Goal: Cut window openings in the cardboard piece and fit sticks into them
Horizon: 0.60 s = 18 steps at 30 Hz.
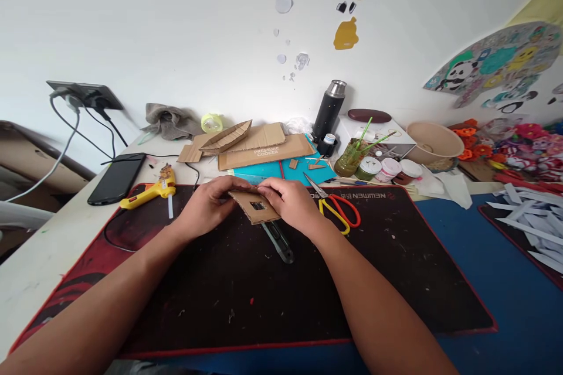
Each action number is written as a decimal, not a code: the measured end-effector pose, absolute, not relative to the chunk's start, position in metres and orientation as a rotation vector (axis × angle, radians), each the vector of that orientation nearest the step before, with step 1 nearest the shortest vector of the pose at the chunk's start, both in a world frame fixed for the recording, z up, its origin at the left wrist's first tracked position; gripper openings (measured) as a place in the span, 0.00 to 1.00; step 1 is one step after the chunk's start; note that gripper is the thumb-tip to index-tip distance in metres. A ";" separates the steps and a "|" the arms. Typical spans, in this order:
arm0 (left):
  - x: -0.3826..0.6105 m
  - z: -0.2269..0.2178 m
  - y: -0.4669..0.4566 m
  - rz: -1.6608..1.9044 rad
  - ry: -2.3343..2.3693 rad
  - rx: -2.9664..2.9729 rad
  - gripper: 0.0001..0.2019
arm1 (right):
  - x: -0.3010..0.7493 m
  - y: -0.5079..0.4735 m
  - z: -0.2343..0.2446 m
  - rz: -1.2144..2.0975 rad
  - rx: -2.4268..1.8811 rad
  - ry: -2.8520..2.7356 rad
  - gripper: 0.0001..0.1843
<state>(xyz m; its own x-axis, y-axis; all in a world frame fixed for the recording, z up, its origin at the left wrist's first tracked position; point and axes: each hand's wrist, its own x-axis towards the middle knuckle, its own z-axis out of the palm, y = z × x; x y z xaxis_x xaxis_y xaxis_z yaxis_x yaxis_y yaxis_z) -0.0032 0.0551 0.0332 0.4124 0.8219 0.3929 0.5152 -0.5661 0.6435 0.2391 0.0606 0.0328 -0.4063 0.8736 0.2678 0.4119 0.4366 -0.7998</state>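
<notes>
Between my two hands is a small brown cardboard piece (247,206) with a square hole cut in it, tilted above the dark mat. My left hand (207,204) grips its left and far edge, fingers curled around. On the far right edge, my right hand (288,199) pinches the cardboard between thumb and fingers. Below the piece lies a utility knife (280,244), its upper end hidden under the cardboard. Scissors (336,211) with red and yellow handles rest just right of my right hand.
A yellow glue gun (149,194) and a black phone (116,179) lie left. Behind the hands are cardboard offcuts (264,152) and a blue sheet (303,173). A black thermos (329,108), paint jars (368,169) and white paper strips (528,211) are toward the right.
</notes>
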 end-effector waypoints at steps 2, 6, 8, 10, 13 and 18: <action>-0.004 0.034 0.056 1.012 1.099 2.286 0.13 | 0.239 0.060 0.034 0.826 -1.067 -1.994 0.11; -0.005 0.036 0.060 1.094 1.079 2.319 0.08 | 0.239 0.058 0.036 0.803 -1.039 -1.936 0.11; -0.005 0.037 0.060 1.099 1.092 2.309 0.06 | 0.239 0.058 0.037 0.832 -1.047 -1.881 0.12; -0.005 0.038 0.061 1.093 1.075 2.319 0.05 | 0.238 0.058 0.036 0.919 -1.066 -1.813 0.13; -0.003 0.039 0.060 1.132 1.014 2.322 0.06 | 0.237 0.057 0.036 1.069 -1.063 -1.722 0.15; 0.001 0.037 0.058 1.144 0.938 2.267 0.04 | 0.234 0.053 0.039 1.152 -1.006 -1.745 0.14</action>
